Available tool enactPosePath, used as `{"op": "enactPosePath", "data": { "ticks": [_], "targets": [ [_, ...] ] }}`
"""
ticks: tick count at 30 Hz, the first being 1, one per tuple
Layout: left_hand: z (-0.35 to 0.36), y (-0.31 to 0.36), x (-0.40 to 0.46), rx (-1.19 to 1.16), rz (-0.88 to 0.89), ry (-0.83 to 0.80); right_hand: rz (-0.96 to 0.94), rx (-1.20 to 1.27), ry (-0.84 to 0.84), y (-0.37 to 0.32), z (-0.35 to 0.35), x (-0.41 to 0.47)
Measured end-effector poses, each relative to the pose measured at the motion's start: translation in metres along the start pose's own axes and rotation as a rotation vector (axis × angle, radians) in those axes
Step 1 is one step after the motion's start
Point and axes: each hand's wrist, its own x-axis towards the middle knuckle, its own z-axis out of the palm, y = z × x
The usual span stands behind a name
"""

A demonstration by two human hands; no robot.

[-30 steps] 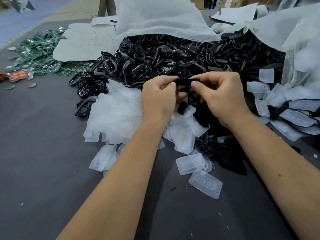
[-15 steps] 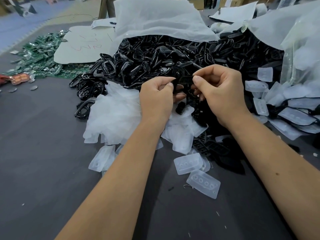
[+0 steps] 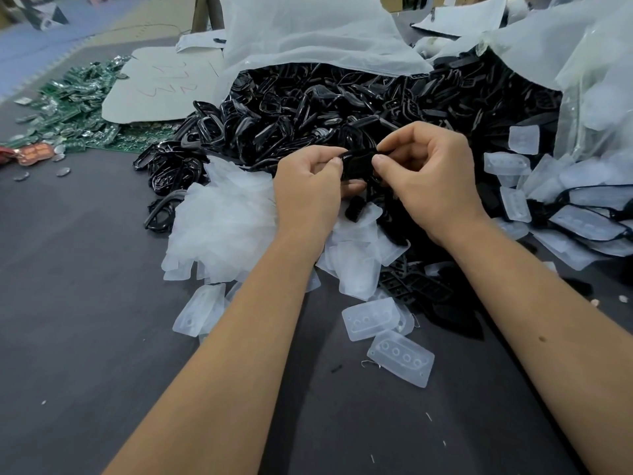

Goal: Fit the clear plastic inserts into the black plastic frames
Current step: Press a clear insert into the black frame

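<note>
Upper left of the frame: green circuit boards (image 3: 73, 101) heaped on the dark table (image 3: 85, 337). Left of centre: clear inserts (image 3: 222, 224) piled below the black frames (image 3: 308, 111). Centre: one black frame (image 3: 359, 158) pinched between left hand (image 3: 310, 186) and right hand (image 3: 433, 176), thumbs pressed on top. Far right: more inserts already framed.

Two bare forearms come into the head view from the near edge, one on the left and one on the right, with no sleeve, cuff, glove, watch or strap showing anywhere along them. The bare left hand (image 3: 308, 186) and the bare right hand (image 3: 435, 186) carry no ring or tape. The fingernails that show are short and unpainted. A small dark mole sits on the right forearm, roughly halfway along the visible stretch. Nothing worn is visible.
</note>
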Motion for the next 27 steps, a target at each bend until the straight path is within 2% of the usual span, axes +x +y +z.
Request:
{"op": "enactPosePath", "data": {
  "ticks": [10,22,24,27],
  "targets": [
    [0.0012,-0.0007,-0.0011,0.054,0.064,-0.004,0.009,-0.052,0.04,-0.0004,0.0005,-0.0002],
    [-0.0007,-0.0013,0.0018,-0.005,0.024,-0.016,0.041,-0.039,0.04,-0.0006,0.0014,-0.0013],
    [-0.0004,-0.0021,0.0017,-0.009,0.02,-0.009,0.064,0.019,0.05,-0.002,0.0,-0.0005],
    [0.0009,-0.0031,0.002,-0.018,0.01,0.012,0.11,0.259,0.063,-0.0071,-0.0033,0.0003]
  ]
}}
